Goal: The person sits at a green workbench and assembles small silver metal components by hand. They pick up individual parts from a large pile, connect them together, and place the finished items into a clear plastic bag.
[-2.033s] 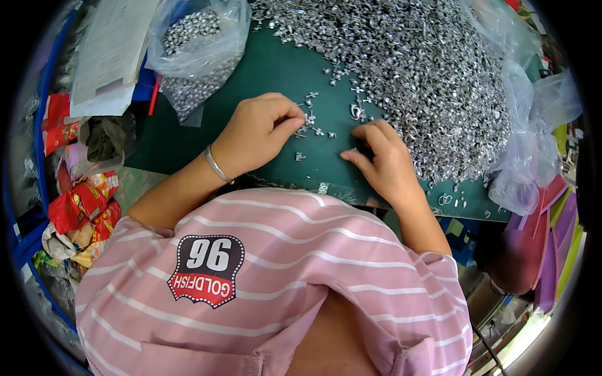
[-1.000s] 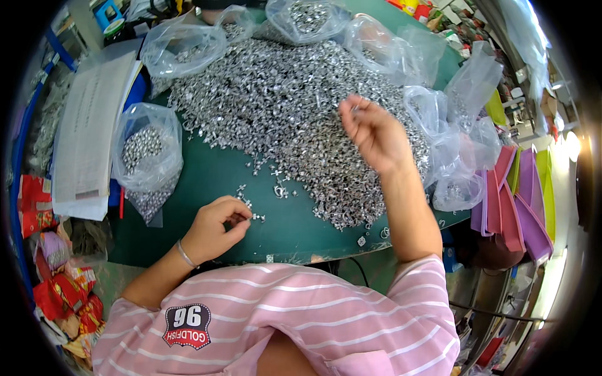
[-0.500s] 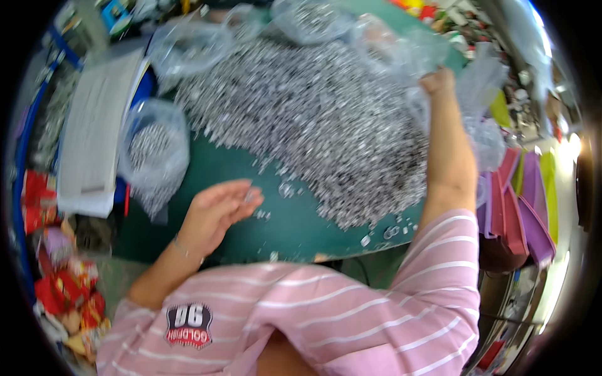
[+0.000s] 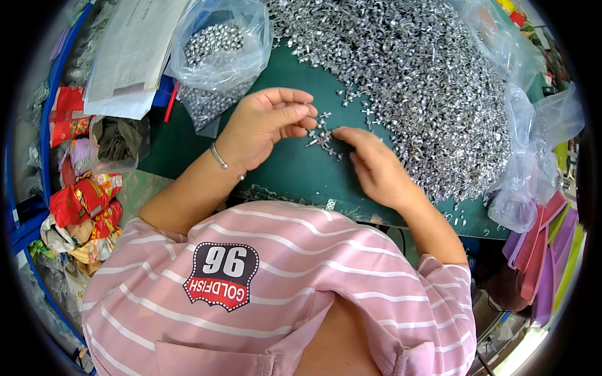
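"Desk [image 4: 288, 178] first: what lies on it?"

"It is dark green. A large pile [image 4: 433, 94] of small silvery metal pieces covers its far right part. Nearer the person, apart from the pile, lies a small cluster [image 4: 322, 139] of similar pieces, some cross-shaped."

"Which way does the cluster point?"

"Its long axis slants, from the far end down to the near end, slightly rightward. At its left edge, one slim piece points toward the near left. The rest overlap and are too small to read."

"Who is close to it?"

"A person in a pink shirt [image 4: 295, 250] with white stripes. The left hand [image 4: 260, 122], with a silver bracelet [image 4: 218, 155] at the wrist, is left of the cluster, fingers curled, thumb close against them. I cannot tell whether it pinches a piece. The right hand [image 4: 376, 166] is on the cluster's right, forefinger reaching to its edge, thumb spread away from that finger. Whether the fingertip touches metal, I cannot tell."

"Anything beyond the left hand?"

"A clear plastic bag [image 4: 216, 72] of round silvery beads."
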Action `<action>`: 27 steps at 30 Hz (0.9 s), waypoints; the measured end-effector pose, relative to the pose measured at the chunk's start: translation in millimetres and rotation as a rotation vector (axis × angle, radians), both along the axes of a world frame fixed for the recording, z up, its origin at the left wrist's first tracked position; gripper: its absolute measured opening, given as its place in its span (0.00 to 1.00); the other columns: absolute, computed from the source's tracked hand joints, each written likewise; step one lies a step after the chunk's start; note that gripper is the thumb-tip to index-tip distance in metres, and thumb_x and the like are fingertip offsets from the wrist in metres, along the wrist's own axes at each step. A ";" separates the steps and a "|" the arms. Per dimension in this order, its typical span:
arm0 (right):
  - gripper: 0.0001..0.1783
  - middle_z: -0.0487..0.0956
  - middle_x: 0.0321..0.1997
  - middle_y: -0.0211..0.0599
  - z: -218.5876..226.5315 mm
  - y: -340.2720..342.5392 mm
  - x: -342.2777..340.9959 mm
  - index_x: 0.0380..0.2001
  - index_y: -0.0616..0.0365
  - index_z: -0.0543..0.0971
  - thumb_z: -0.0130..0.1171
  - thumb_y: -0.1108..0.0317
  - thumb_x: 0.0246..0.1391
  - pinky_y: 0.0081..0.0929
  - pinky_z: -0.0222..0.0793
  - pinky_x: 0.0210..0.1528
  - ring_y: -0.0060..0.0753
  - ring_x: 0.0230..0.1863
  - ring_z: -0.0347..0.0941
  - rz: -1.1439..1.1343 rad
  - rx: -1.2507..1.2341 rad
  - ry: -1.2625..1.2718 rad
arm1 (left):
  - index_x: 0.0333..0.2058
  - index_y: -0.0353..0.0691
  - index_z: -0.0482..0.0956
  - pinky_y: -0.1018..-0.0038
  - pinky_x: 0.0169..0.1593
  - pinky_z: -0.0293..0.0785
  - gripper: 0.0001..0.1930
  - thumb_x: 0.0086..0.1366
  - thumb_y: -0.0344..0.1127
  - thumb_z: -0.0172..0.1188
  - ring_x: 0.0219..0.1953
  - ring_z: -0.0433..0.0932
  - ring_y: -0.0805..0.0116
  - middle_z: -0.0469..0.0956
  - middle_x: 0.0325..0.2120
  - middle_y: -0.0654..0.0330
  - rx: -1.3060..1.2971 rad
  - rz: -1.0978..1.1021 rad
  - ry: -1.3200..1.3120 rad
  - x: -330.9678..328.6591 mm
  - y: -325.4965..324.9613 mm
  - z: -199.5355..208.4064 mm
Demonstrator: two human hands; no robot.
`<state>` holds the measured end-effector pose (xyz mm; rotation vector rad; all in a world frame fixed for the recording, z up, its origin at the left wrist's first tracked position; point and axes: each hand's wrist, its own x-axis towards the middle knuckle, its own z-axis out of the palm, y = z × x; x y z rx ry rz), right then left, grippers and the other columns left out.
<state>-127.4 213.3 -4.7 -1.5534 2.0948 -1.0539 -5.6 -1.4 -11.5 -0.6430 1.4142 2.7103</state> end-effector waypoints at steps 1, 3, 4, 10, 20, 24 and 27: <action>0.22 0.75 0.47 0.48 -1.1 3.6 1.1 0.49 0.62 0.71 0.51 0.83 0.48 0.36 0.67 0.53 0.49 0.49 0.71 -0.030 0.017 -0.061 | 0.43 0.33 0.73 0.81 0.34 0.75 0.10 0.63 0.27 0.54 0.33 0.78 0.74 0.78 0.35 0.57 -0.020 0.062 0.000 0.0 -0.1 5.7; 0.18 0.77 0.41 0.44 -7.7 1.5 -0.3 0.45 0.62 0.73 0.53 0.82 0.48 0.33 0.69 0.46 0.45 0.42 0.74 -0.235 -0.069 -0.071 | 0.39 0.34 0.73 0.82 0.32 0.74 0.07 0.62 0.26 0.54 0.30 0.77 0.75 0.77 0.32 0.59 -0.052 0.094 0.028 1.7 -5.5 -1.0; 0.16 0.77 0.39 0.43 -7.1 -3.1 -0.9 0.44 0.62 0.73 0.54 0.81 0.48 0.33 0.70 0.43 0.43 0.39 0.74 -0.295 -0.080 -0.003 | 0.37 0.34 0.74 0.82 0.31 0.73 0.06 0.61 0.26 0.54 0.29 0.76 0.76 0.76 0.30 0.61 -0.068 0.110 0.047 1.7 -6.1 -1.3; 0.13 0.74 0.36 0.38 -11.2 -27.3 19.0 0.33 0.60 0.75 0.63 0.75 0.40 0.36 0.68 0.39 0.44 0.36 0.69 -0.052 -0.060 0.170 | 0.32 0.35 0.75 0.83 0.29 0.68 0.03 0.57 0.25 0.58 0.27 0.71 0.81 0.72 0.26 0.66 -0.715 -0.053 0.046 -6.5 10.0 -0.6; 0.08 0.74 0.32 0.41 -3.7 -21.4 10.2 0.33 0.63 0.76 0.55 0.80 0.47 0.30 0.69 0.37 0.42 0.35 0.72 -0.202 -0.044 -0.210 | 0.44 0.33 0.74 0.74 0.40 0.75 0.13 0.60 0.24 0.54 0.37 0.77 0.68 0.75 0.41 0.57 -0.703 -0.212 -0.064 -7.0 15.8 -2.7; 0.10 0.74 0.33 0.43 -8.1 -35.0 15.0 0.38 0.64 0.76 0.53 0.80 0.51 0.29 0.69 0.37 0.40 0.36 0.73 -0.310 -0.168 -0.369 | 0.53 0.28 0.65 0.71 0.53 0.72 0.20 0.61 0.22 0.49 0.48 0.75 0.64 0.71 0.49 0.51 0.079 -0.069 0.025 -13.0 13.3 -3.6; 0.13 0.73 0.36 0.44 -0.5 -46.3 17.7 0.39 0.62 0.76 0.58 0.80 0.46 0.32 0.69 0.38 0.45 0.36 0.71 -0.152 -0.261 -0.067 | 0.56 0.28 0.61 0.71 0.55 0.70 0.23 0.61 0.22 0.49 0.50 0.74 0.64 0.71 0.49 0.51 0.206 -0.052 0.018 -10.9 17.3 -6.1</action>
